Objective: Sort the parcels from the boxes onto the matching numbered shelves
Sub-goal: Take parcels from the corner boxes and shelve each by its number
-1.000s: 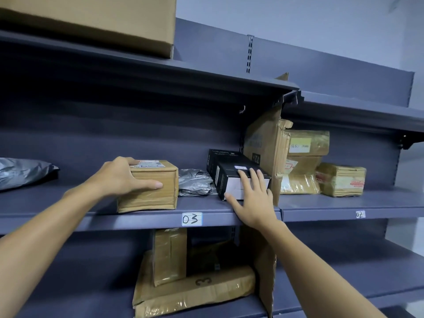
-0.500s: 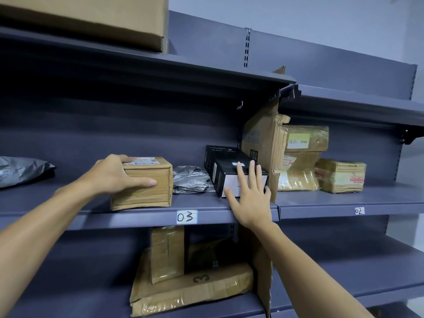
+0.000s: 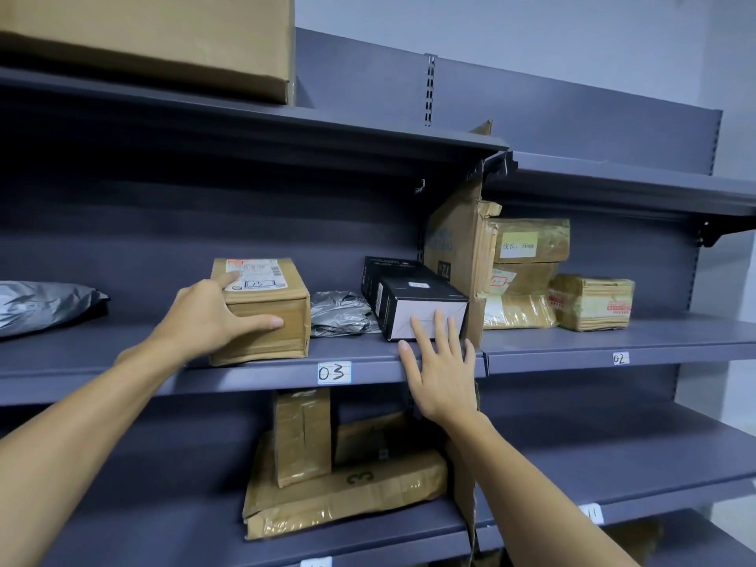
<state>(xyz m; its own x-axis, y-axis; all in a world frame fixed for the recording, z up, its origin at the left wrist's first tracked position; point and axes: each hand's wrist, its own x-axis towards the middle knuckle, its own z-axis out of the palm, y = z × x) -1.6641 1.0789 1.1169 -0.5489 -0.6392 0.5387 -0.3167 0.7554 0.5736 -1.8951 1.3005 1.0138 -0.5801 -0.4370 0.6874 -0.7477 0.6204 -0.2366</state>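
A brown taped parcel (image 3: 266, 317) with a white label on top sits on the grey shelf marked 03 (image 3: 333, 372). My left hand (image 3: 204, 317) grips it from the left, thumb across its front face and fingers over the top. A black box with a white end face (image 3: 413, 300) lies to the right on the same shelf. My right hand (image 3: 442, 366) has straight fingers touching the lower front of that white end. A crumpled silver bag (image 3: 341, 313) lies between the two parcels.
A tall cardboard sheet (image 3: 458, 259) divides shelf 03 from shelf 02 (image 3: 619, 358), which holds brown parcels (image 3: 589, 300). A grey bag (image 3: 37, 302) lies far left. Brown parcels (image 3: 343, 489) lie on the shelf below. A large carton (image 3: 163, 38) sits on top.
My left hand has pushed the brown parcel a little deeper onto shelf 03. My right hand has slid lower on the black box's end. The view has tilted slightly upward.
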